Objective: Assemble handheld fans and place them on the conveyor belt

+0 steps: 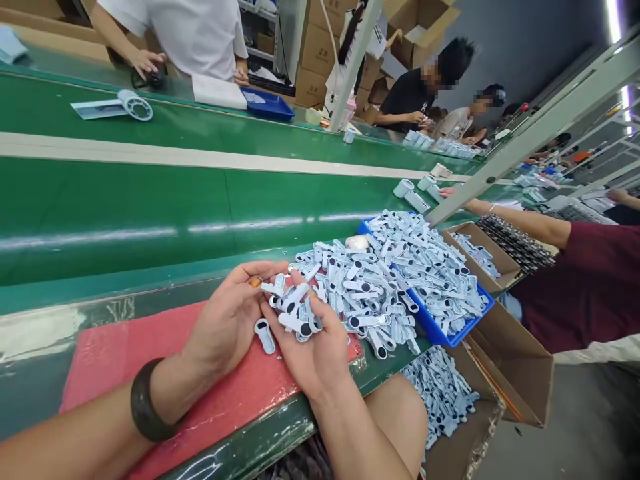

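My right hand (313,340) lies palm up over the red mat (115,353), cupping several small pale blue plastic parts (297,313) with black ends. My left hand (233,320), with a dark bangle at the wrist, curls beside it; its fingertips pinch one of those parts at the top of the handful. One single part (264,335) lies on the mat between my hands. A big heap of the same parts (370,293) spreads right of my hands.
A blue tray (453,333) overflows with parts; cardboard boxes (515,373) stand at the right and below. The green conveyor belt (150,200) runs across, carrying a fan-like part (133,105). Other people work across the belt and at my right, one in a maroon sleeve (590,280).
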Demonstrator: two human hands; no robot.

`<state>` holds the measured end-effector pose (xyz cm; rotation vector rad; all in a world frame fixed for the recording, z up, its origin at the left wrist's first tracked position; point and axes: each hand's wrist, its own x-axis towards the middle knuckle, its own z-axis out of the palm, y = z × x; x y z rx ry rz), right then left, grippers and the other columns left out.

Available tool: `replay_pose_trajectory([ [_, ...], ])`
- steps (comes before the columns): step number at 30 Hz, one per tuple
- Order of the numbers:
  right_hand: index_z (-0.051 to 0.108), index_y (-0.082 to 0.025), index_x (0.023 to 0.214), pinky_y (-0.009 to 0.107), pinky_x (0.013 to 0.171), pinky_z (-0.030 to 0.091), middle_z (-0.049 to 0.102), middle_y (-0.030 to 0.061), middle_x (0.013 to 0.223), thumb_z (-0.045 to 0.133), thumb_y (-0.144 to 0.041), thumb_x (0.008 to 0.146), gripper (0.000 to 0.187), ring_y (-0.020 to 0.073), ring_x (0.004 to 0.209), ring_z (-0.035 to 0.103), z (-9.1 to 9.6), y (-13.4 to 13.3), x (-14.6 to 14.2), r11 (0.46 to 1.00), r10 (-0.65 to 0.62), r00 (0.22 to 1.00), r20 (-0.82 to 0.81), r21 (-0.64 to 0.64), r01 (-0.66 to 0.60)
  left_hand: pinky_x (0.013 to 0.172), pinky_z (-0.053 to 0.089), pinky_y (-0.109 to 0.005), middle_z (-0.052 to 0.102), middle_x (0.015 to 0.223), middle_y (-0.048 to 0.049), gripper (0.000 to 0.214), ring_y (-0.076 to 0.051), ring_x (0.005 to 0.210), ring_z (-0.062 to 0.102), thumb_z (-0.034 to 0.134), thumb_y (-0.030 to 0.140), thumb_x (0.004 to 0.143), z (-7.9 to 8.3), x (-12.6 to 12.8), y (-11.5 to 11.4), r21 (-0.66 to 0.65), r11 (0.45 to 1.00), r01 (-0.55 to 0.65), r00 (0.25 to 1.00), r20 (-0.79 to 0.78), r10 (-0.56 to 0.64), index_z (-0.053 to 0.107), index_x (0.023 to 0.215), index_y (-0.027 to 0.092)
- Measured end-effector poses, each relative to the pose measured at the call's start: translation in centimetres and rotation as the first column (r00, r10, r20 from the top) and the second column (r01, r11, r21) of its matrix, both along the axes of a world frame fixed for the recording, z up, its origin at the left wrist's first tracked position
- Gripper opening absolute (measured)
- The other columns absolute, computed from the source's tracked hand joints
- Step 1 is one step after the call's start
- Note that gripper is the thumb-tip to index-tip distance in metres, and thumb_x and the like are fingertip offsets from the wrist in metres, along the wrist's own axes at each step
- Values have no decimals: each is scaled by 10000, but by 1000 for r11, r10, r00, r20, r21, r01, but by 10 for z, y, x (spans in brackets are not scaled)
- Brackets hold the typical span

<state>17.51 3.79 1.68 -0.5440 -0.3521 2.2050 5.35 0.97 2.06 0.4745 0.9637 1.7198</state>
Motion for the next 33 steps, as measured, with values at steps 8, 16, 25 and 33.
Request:
replay_pose_trajectory([
  [8, 608, -222, 1394, 531, 1225, 367, 714, 35, 1306, 457, -393, 979, 474, 240, 1315, 613, 1, 0, 7, 998, 51, 998, 46, 27, -52, 909, 569, -264, 694, 1277, -105, 286, -214, 1152, 632, 680, 312, 889, 0, 0, 1, -9, 1000, 30, 1000, -1, -30, 695, 1138, 172],
  [16, 586, -241, 1418, 551, 1124, 488, 610, 42, 1460, 459, -465, 949, 535, 267, 1370, 563, 0, 0, 8, 993, 68, 995, 69, 95, -75, 874, 581, -266, 690, 1274, -105, 263, -222, 1212, 607, 624, 318, 932, 1, 1, 0, 38, 998, 49, 999, -18, -48, 693, 1142, 175],
  [25, 632, -240, 1321, 511, 1144, 468, 669, 64, 1373, 634, -411, 938, 419, 272, 1321, 597, -12, -10, 3, 938, -38, 982, 187, 344, -29, 997, 537, -300, 672, 1347, -114, 414, -248, 1276, 612, 714, 454, 893, -1, 1, -3, 88, 994, 65, 996, -73, -59, 658, 1217, 201],
  [33, 538, -231, 1425, 487, 1085, 488, 587, 119, 1364, 724, -398, 914, 569, 291, 1256, 546, -11, -45, 7, 311, -510, 602, 614, 785, -536, 902, 573, -294, 712, 1233, -90, 393, -223, 1042, 714, 737, 442, 866, -1, -9, 2, 94, 991, -100, 983, -144, 113, 656, 1170, 207],
])
